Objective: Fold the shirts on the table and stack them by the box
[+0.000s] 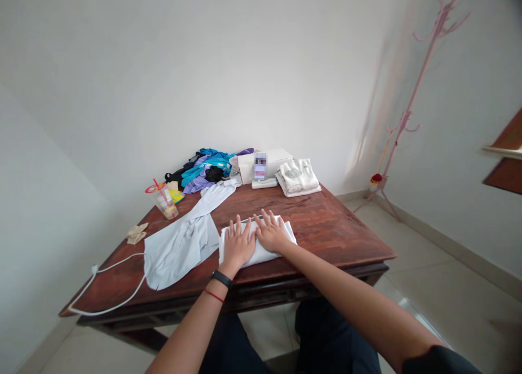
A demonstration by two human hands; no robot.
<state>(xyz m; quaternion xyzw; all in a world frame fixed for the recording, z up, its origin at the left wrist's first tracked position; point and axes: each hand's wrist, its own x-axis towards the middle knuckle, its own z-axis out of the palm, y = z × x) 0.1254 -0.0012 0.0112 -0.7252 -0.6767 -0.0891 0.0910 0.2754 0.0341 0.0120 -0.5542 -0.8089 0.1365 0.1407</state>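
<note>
A folded white garment (261,259) lies near the front edge of the dark wooden table (334,227). My left hand (237,244) rests flat on its left part, fingers spread. My right hand (271,234) presses flat on it too, fingers apart, its thumb side close to the left hand. Much of the garment is hidden under both hands. To the left, a light grey-white garment (179,249) is spread loosely and wrinkled, reaching towards the back of the table.
At the back are a heap of clothes (210,167), a white box (279,157), an upright phone (260,166) and folded white clothes (298,178). A plastic cup (167,203), crumpled tissue (137,233) and white cable (108,312) lie left. A pink coat stand (420,86) stands right.
</note>
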